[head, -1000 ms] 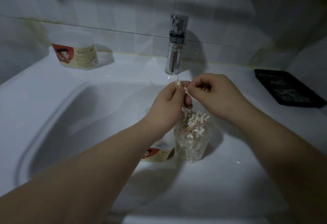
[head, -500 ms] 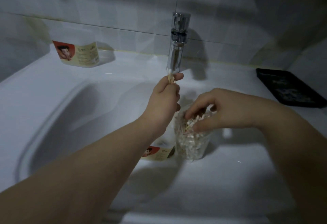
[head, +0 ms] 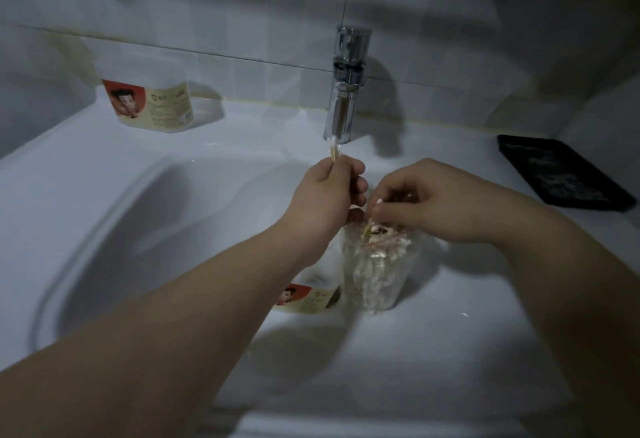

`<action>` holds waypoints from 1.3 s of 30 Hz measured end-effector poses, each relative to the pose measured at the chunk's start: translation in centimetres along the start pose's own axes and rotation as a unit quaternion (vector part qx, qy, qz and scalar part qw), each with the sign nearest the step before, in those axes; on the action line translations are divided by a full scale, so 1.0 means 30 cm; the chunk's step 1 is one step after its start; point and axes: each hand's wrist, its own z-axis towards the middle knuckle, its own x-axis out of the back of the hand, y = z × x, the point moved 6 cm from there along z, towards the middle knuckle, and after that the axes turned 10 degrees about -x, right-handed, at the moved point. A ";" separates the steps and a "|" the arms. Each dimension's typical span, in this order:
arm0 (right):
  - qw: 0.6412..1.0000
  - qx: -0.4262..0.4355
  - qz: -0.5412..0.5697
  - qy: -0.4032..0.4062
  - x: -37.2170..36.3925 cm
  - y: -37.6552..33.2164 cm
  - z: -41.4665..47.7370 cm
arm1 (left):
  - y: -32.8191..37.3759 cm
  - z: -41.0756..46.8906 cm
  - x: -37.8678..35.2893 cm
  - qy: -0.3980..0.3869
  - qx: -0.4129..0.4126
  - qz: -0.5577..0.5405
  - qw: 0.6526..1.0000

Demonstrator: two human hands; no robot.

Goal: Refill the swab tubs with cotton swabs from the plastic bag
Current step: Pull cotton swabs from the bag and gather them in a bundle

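Cotton swabs (head: pixel 372 264) fill the plastic bag (head: pixel 398 287) standing in the sink (head: pixel 138 230), toward its front edge. Your left hand (head: pixel 325 195) grips a few upright; fingers of your right hand (head: pixel 429 202) pinch more at the bag mouth. Light, thin, likely slippery: pinch mid-stem.

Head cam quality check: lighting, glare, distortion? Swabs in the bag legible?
Head view: dim, bluish light; arms throw broad soft shadows into the sink; bright streak of glare on the faucet; wide-angle lens bows the tile lines; swabs in the bag show as a pale low-contrast clump, hard to separate.
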 end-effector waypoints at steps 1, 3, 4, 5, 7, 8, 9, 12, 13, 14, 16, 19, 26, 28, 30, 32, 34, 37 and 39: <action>1.000 0.000 0.002 0.009 0.007 0.003 0.000 | -0.004 -0.002 -0.004 -0.008 0.000 0.018 1.000; 1.000 -0.002 0.009 0.028 0.021 0.008 0.000 | -0.007 -0.006 -0.013 -0.022 0.000 0.039 0.999; 0.999 -0.002 0.012 0.036 0.026 0.009 0.000 | -0.006 -0.008 -0.017 -0.026 0.000 0.040 0.999; 0.999 -0.002 0.013 0.045 0.031 0.010 0.002 | -0.004 -0.010 -0.019 -0.030 -0.003 0.044 0.999; 0.998 -0.001 0.014 0.066 0.040 0.011 0.004 | 0.003 -0.014 -0.016 -0.033 -0.015 0.083 0.996; 0.997 0.000 0.017 0.076 0.046 0.012 0.006 | 0.004 -0.016 -0.016 -0.039 -0.024 0.108 0.993; 0.996 0.000 0.023 0.088 0.052 0.014 0.008 | 0.002 -0.016 -0.018 -0.049 -0.033 0.128 0.990; 0.991 -0.002 0.045 0.126 0.071 0.021 0.011 | -0.003 -0.022 -0.026 -0.071 -0.041 0.140 0.987; 0.990 -0.005 0.045 0.131 0.073 0.022 0.013 | -0.003 -0.022 -0.028 -0.076 -0.044 0.143 0.986; 0.990 -0.008 0.040 0.132 0.072 0.022 0.013 | -0.002 -0.022 -0.030 -0.081 -0.049 0.151 0.984; 0.990 -0.010 0.028 0.140 0.063 0.017 0.015 | -0.001 -0.022 -0.034 -0.092 -0.053 0.162 0.981; 0.984 -0.021 0.007 0.179 0.056 0.010 0.015 | -0.003 -0.022 -0.031 -0.099 -0.056 0.185 0.976; 0.991 -0.046 -0.030 0.118 0.052 -0.006 -0.014 | -0.025 0.000 -0.004 -0.020 0.001 0.119 0.993; 0.996 -0.061 -0.049 0.042 0.026 -0.010 -0.029 | -0.031 0.002 0.004 -0.003 0.018 0.099 0.995; 0.992 -0.077 -0.096 0.009 0.000 -0.005 -0.030 | -0.034 0.001 0.007 0.005 0.024 0.091 0.996; 0.989 -0.076 -0.127 0.013 -0.019 -0.001 -0.019 | -0.036 0.001 0.007 0.008 0.026 0.082 0.996; 0.989 -0.066 -0.132 0.030 -0.026 -0.008 -0.011 | -0.039 0.000 0.006 0.012 0.030 0.068 0.997; 0.987 -0.056 -0.142 0.051 -0.028 -0.021 -0.010 | -0.036 -0.003 0.001 0.011 0.034 0.049 0.998; 0.987 -0.054 -0.140 0.063 -0.029 -0.024 -0.008 | -0.035 -0.004 -0.002 0.007 0.033 0.046 0.998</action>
